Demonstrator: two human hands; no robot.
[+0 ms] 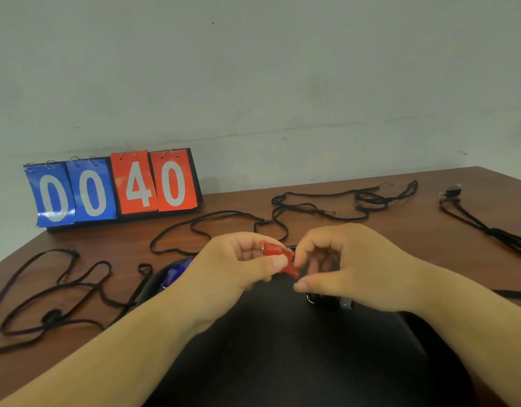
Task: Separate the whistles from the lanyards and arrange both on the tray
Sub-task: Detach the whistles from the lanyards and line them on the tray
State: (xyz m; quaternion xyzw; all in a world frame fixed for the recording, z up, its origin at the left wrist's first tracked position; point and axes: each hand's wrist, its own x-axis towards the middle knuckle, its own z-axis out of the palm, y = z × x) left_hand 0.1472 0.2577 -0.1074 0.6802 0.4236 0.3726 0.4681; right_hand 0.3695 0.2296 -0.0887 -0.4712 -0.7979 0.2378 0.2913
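A black tray (pixel 282 362) fills the near edge of the view, and both forearms reach in over it. It lies on a brown wooden table (pixel 400 207) that runs back to a pale wall. At the back left stands a flip scoreboard (pixel 115 190) with 2 blue cards reading "00" and 2 red cards reading "40".

Black lanyards lie loose on the table: a tangled one at the left (pixel 47 289), a looped one in the middle (pixel 212 218), a bunch at the back (pixel 341 201) and 1 at the far right (pixel 488 230), beside a small black whistle (pixel 453 190).

The left hand (pixel 232 265) grips a red whistle (pixel 278 254) between thumb and curled fingers, held above the tray's far side. The right hand (pixel 350 259) has its fingers curled, with the fingertips at the whistle's right end and the thumb just below; whether it actually pinches anything cannot be told.

A blue whistle (pixel 175 271) lies at the tray's left rim, partly hidden by the left wrist. A small metal ring (pixel 311 299) shows on the tray under the right hand.
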